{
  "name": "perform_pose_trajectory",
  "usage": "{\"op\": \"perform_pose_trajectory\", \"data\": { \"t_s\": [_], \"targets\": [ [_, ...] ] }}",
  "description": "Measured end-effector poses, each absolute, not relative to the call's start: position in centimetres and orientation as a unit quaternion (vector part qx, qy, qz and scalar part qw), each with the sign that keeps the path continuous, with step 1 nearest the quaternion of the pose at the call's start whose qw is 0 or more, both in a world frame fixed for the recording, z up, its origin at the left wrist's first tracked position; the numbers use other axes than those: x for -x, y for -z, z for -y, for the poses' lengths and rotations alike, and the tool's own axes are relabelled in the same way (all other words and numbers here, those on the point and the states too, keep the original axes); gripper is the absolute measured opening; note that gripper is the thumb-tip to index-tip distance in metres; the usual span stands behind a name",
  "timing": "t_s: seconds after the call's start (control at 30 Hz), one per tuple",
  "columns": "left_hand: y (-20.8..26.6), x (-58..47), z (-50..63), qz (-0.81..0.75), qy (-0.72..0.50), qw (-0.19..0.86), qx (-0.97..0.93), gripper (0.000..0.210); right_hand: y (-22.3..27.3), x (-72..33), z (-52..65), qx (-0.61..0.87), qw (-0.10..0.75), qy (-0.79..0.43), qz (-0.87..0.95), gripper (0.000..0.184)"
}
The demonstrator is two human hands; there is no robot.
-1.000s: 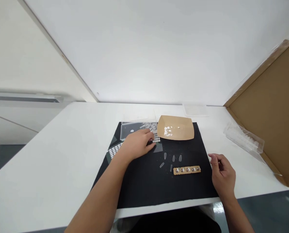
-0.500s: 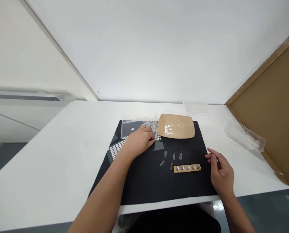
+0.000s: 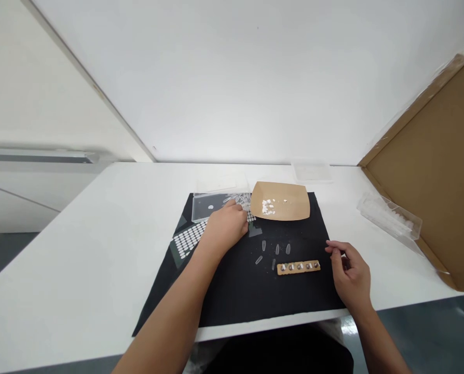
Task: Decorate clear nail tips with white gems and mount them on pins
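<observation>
Sheet (image 3: 188,240) with white dots lies left of the middle of the frame, partly under the left hand (image 3: 227,226). More dots show past the fingers; I can't tell if they are on the same sheet. It looks thin, light and bendy, so it could slide or crease if pushed. Its edge, away from the dots, seems best to hold.

The left hand's fingers are curled, and I can't tell if they pinch anything. At the lower right, the right hand (image 3: 351,272) has its thumb close to its first finger; I can't see anything between them.

A clear box (image 3: 198,214) sits just above the sheet, and a brown tray (image 3: 297,208) blocks the way right. Small clear pieces (image 3: 288,249) and a brown strip (image 3: 299,267) lie lower down, easy to knock.
</observation>
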State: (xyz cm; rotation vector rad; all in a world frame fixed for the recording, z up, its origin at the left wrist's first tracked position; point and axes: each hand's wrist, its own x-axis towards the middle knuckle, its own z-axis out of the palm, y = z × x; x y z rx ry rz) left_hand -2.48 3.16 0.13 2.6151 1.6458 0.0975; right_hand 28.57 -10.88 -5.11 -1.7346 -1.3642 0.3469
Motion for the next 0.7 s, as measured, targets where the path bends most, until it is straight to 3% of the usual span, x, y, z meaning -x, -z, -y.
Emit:
{"op": "perform_pose_trajectory", "data": {
  "t_s": [0.7],
  "targets": [
    [0.93,2.54,-3.31,-0.548,-0.076,0.02,-0.833,0.02,5.23,-28.61,10.9,0.686,0.426,-0.152,0.569,0.025]
  ]
}}
